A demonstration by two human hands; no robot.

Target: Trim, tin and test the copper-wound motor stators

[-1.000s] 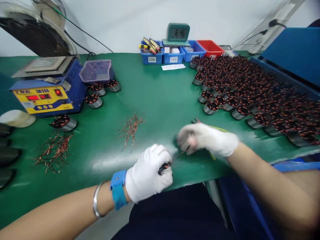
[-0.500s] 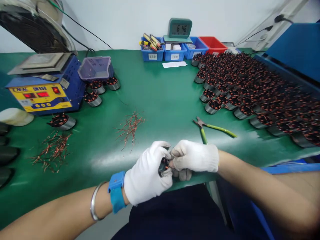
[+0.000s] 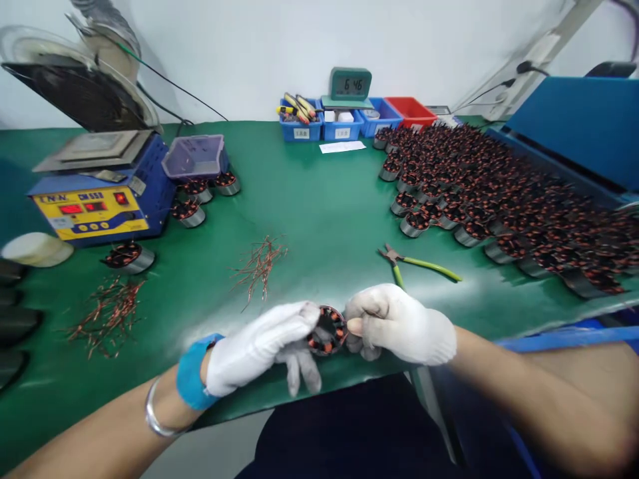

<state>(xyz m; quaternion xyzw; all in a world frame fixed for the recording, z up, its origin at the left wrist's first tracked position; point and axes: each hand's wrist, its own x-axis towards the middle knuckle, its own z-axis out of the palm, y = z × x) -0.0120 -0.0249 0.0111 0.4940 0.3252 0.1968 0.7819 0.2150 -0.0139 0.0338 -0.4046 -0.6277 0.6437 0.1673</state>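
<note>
Both my hands wear white gloves and meet at the near edge of the green mat (image 3: 319, 199). Between them is a round motor stator (image 3: 327, 330) wound with copper wire. My left hand (image 3: 259, 349) grips its left side with thumb and fingers, the stator's face turned up. My right hand (image 3: 399, 324) pinches its right rim. A blue strap is on my left wrist. Green-handled cutters (image 3: 414, 263) lie on the mat just beyond my right hand.
Many wound stators (image 3: 499, 193) cover the right side of the mat. Cut copper wire scraps (image 3: 259, 263) lie mid-mat and more scraps (image 3: 107, 309) at the left. A blue and yellow machine (image 3: 94, 196), a few stators beside it, small bins (image 3: 344, 123) and a clock (image 3: 351, 84) stand at the back.
My right hand left the cutters on the mat and joined my left hand on the stator. My left hand has opened from a fist, turning the stator's face up.
</note>
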